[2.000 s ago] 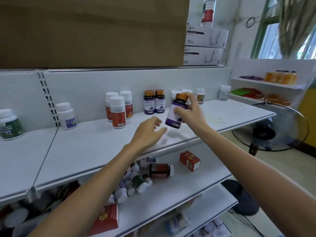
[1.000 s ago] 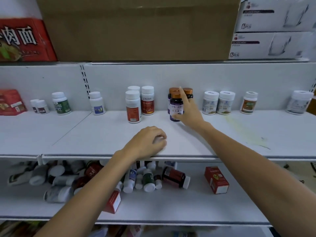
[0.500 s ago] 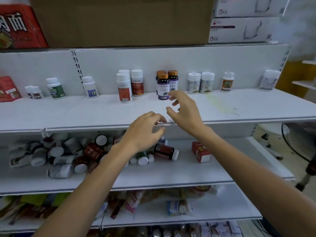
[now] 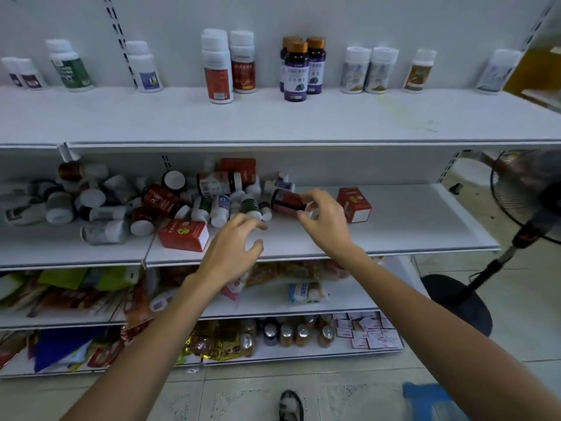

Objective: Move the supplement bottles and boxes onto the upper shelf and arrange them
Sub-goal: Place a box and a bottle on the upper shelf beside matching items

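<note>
White lower shelf (image 4: pixel 409 226), dark red bottle (image 4: pixel 285 202) flat on its side, axis 9 to 3, cap at 3. Right hand (image 4: pixel 326 226) pinches the cap end; left hand (image 4: pixel 230 253) hangs spread, off at 7.

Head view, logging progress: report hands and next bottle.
Left hand open, hovering. Right hand at lying red-label bottle, grip unclear. Red box beside it; bottle pile crowds other side.

The upper shelf (image 4: pixel 334 123) is white, the orange-capped bottles (image 4: pixel 296 72) purple-labelled, the white-capped bottles (image 4: pixel 217 74) red-labelled, the boxes (image 4: pixel 353 205) red.
</note>
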Tool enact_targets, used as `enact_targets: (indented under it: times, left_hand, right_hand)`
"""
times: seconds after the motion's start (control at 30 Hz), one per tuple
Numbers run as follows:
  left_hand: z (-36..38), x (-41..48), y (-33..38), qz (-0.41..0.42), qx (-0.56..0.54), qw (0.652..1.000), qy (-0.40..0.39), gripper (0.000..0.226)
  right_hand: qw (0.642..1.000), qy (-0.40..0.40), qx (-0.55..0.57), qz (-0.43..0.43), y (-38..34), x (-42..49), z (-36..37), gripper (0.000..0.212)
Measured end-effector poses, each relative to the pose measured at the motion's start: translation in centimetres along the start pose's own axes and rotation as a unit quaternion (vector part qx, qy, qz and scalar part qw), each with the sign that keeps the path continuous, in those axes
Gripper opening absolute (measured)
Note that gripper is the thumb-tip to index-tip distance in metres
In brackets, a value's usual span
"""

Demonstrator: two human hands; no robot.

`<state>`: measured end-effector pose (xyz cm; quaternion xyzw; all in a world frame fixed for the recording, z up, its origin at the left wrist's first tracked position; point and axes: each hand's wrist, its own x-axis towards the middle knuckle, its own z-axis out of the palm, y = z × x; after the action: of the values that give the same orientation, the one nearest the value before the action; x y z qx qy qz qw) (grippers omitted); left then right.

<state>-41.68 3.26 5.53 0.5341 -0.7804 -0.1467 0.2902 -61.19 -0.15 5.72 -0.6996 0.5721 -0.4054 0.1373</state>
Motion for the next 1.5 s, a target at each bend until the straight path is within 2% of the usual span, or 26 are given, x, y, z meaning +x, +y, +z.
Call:
enact_targets:
  times: [0.23,0.4,0.5,0.57,0.7,0.87,1.03,1.1,1.2,1.27,1.33,1.37,1.43,1.5]
  left_hand:
    - [1.9,0.6,-4.8,-0.079,0.005,0.997,0.014,0.028]
    - [2.9,2.8,-9.4,-0.148,0.049,0.985,0.069,0.036]
    - [3.5,3.8,-12.6,-0.226,0.112,0.963,0.092,0.044]
    - [3.9,4.2,-14.3,-0.293,0.165,0.936,0.105,0.059]
    - [4.3,5.1,-15.9,-0.35,0.208,0.906,0.112,0.081]
    - [4.0,5.2,-16.4,-0.449,0.148,0.865,0.165,0.101]
    - [3.0,4.9,-16.5,-0.515,-0.034,0.844,0.147,0.117]
    - [2.3,5.0,-16.4,-0.509,-0.057,0.848,0.138,0.119]
    - [2.1,4.6,-15.7,-0.443,-0.022,0.882,0.159,0.116]
    - [2.4,4.3,-14.8,-0.404,-0.028,0.896,0.181,0.112]
    - [2.3,3.8,-13.7,-0.396,-0.076,0.893,0.199,0.108]
    - [2.1,3.5,-13.3,-0.389,-0.1,0.892,0.208,0.106]
    - [1.3,2.5,-12.8,-0.363,-0.147,0.893,0.22,0.1]
    - [-0.2,1.1,-12.5,-0.339,-0.189,0.897,0.213,0.093]
  right_hand:
    - [0.995,-0.028,-0.033,0.094,5.6,3.5,5.0,0.04]
    - [0.988,-0.055,-0.083,0.121,9.0,7.1,7.9,0.061]
    - [0.975,-0.11,-0.122,0.152,10.7,8.6,9.4,0.071]
    - [0.968,-0.134,-0.128,0.168,11.7,8.9,10.0,0.07]
    - [0.976,-0.11,-0.09,0.164,12.7,8.8,10.1,0.062]
    - [0.983,-0.042,0.016,0.181,11.8,7.8,9.6,0.065]
    - [0.981,0.031,0.075,0.178,9.6,8.9,9.2,0.067]
    - [0.984,0.049,0.1,0.138,8.5,10.0,9.1,0.07]
    - [0.976,0.053,0.175,0.118,6.6,10.9,9.4,0.067]
    - [0.949,0.025,0.268,0.167,5.1,10.9,9.6,0.061]
    - [0.902,-0.025,0.366,0.226,3.7,10.4,10.0,0.05]
    - [0.869,-0.051,0.419,0.257,3.1,10.1,10.4,0.041]
    - [0.773,-0.104,0.534,0.325,1.6,9.1,11.2,0.028]
    - [0.69,-0.148,0.607,0.366,-0.1,7.9,11.8,0.036]
